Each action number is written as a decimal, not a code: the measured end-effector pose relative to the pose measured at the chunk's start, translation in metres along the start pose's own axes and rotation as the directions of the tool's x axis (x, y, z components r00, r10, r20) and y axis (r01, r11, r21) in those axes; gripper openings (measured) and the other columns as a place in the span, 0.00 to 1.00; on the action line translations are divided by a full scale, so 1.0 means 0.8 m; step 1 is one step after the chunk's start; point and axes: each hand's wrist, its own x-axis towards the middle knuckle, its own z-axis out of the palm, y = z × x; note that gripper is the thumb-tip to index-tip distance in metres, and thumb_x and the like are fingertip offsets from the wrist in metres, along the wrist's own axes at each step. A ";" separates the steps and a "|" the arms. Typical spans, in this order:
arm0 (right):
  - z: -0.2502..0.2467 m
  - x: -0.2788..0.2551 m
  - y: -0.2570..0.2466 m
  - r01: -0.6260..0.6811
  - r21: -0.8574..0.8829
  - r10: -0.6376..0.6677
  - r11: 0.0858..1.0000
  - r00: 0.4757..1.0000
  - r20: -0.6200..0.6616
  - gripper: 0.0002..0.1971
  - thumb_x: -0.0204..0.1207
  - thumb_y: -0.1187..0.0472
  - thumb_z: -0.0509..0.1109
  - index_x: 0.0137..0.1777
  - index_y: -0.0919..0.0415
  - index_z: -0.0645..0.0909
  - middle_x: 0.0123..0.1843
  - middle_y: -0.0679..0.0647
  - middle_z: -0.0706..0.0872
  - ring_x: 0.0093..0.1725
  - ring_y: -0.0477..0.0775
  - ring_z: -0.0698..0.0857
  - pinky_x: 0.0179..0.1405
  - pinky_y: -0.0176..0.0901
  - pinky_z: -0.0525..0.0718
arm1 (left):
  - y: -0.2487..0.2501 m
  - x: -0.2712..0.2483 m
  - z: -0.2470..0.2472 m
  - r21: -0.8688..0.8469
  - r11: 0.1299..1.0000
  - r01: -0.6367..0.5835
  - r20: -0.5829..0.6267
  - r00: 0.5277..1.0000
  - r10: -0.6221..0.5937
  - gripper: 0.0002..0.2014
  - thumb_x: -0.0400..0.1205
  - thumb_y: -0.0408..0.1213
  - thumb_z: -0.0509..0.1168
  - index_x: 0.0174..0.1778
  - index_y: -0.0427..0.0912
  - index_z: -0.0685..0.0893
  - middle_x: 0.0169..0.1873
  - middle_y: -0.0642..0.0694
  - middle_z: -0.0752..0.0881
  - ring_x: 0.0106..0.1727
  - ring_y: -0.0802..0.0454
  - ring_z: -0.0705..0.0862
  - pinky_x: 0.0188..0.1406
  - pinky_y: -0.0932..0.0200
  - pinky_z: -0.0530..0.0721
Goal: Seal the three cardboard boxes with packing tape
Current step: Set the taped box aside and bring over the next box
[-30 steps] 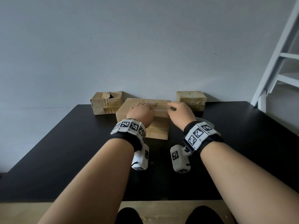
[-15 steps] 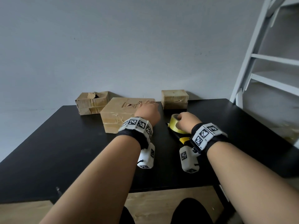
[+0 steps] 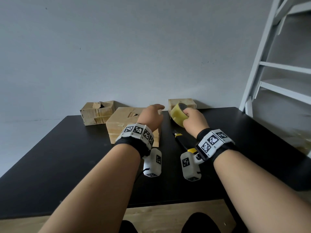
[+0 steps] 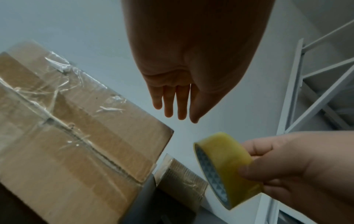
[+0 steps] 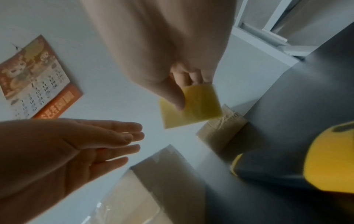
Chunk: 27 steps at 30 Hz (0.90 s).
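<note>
Right hand [image 3: 193, 121] clamped on yellow tape roll [image 3: 178, 116], left hand [image 3: 150, 118] open-fingered above middle box [image 3: 117, 126], wall calendar [image 5: 36, 80] lettering unreadable.

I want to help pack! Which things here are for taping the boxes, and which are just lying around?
For the job: tape roll in the right hand; big box; torn box; small box.

Just there: yellow-and-black tool on the table; wall calendar; white ladder.

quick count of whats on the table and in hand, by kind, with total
cardboard boxes: 3 (left, middle, right back)
tape roll: 1, held in the right hand
yellow-and-black tool: 1, lying on the table
total: 5
</note>
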 end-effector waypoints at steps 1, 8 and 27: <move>-0.001 0.001 -0.004 0.025 0.028 -0.025 0.999 1.000 -0.008 0.20 0.77 0.73 0.58 0.66 0.60 0.81 0.63 0.58 0.85 0.61 0.61 0.82 0.51 0.44 0.76 | -0.001 0.002 -0.003 -0.029 1.000 0.003 0.001 1.000 -0.003 0.21 0.83 0.33 0.60 0.74 0.45 0.77 0.69 0.47 0.82 0.68 0.48 0.80 0.61 0.62 0.74; 0.005 0.000 -0.033 0.173 0.165 -0.174 0.971 0.985 -0.006 0.14 0.77 0.74 0.62 0.54 0.58 0.83 0.49 0.52 0.87 0.51 0.55 0.85 0.50 0.46 0.83 | 0.000 0.008 -0.027 -0.356 0.934 0.032 -0.010 0.999 -0.038 0.28 0.81 0.34 0.68 0.78 0.46 0.70 0.75 0.50 0.74 0.73 0.52 0.75 0.69 0.58 0.74; 0.016 -0.016 -0.059 0.170 0.257 -0.186 0.951 0.982 0.039 0.11 0.80 0.71 0.63 0.58 0.60 0.82 0.54 0.54 0.88 0.53 0.53 0.84 0.51 0.45 0.84 | -0.007 -0.007 -0.038 -0.037 0.995 -0.096 -0.244 0.966 0.084 0.16 0.79 0.39 0.69 0.64 0.47 0.86 0.59 0.47 0.88 0.60 0.52 0.84 0.55 0.63 0.77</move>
